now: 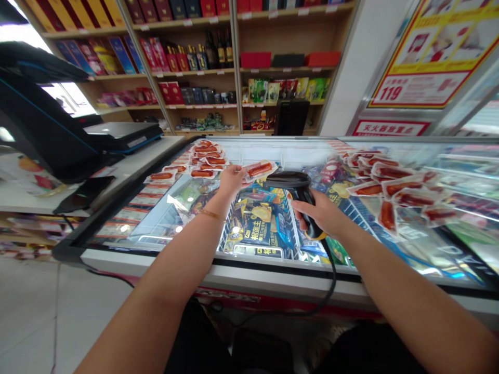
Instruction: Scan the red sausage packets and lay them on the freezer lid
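Observation:
My left hand (pixel 233 181) grips one end of a clear-wrapped packaged sausage (pixel 259 169) above the glass top of a chest freezer (pixel 156 259). In my right hand (pixel 322 212) is a black barcode scanner (pixel 306 200), its head turned left toward the package and close to it. A cable (pixel 332 270) hangs from its handle over the freezer's front edge. On the glass at the left lies a group of similar sausage packs (pixel 206 156), and a larger spread-out pile of sausage packs (pixel 405 187) rests at the right.
Under the glass are wire baskets of frozen goods (pixel 255 223). At the left a counter (pixel 23 195) bears a weighing scale (pixel 120 135) with a black stand. Behind the freezer rise shelves (pixel 234 72) with boxes and bottles. A poster (pixel 424 62) hangs at the right.

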The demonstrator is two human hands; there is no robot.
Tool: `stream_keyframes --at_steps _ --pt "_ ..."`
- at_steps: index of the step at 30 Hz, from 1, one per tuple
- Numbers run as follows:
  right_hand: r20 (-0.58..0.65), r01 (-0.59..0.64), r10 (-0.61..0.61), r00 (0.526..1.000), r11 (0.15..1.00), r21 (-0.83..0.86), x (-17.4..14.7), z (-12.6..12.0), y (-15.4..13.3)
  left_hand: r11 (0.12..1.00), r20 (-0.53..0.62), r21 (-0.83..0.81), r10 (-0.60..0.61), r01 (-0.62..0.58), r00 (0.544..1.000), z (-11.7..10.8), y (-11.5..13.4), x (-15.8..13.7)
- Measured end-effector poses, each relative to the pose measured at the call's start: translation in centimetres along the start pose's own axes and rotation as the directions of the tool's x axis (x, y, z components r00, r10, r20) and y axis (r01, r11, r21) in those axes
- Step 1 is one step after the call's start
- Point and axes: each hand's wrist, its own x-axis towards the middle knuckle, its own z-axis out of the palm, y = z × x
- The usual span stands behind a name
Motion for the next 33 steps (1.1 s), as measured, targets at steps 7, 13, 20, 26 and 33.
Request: stream_keyframes --at_steps 7,13,20,26,33 --pt "0.010 -0.008 0.008 1.000 1.000 0.003 0.0 -0.1 0.1 0.999 -0.015 -0.034 0.018 -0.019 1.000 0.0 -0.5 0.5" --pt "-0.005 0.011 -0.011 1.000 1.000 0.027 0.2 -0.1 0.0 0.998 -0.030 -0.051 -0.021 0.019 0.999 0.5 -0.1 0.0" --pt "-0.124 -0.017 0.032 0.992 0.993 0.120 1.0 -0.9 -0.4 0.990 -0.030 -0.121 -0.081 0.076 0.996 2.1 0.3 -0.8" --pt "-0.292 -0.023 0.080 0.953 0.981 0.194 -0.4 -5.3 -3.5 0.991 0.067 -0.096 -0.089 0.095 0.994 7.2 2.8 -0.5" --pt "-0.542 0.022 0.104 0.834 0.975 0.221 -4.6 -14.9 -4.0 0.988 0.178 -0.123 -0.071 0.094 0.982 20.2 6.3 0.3"
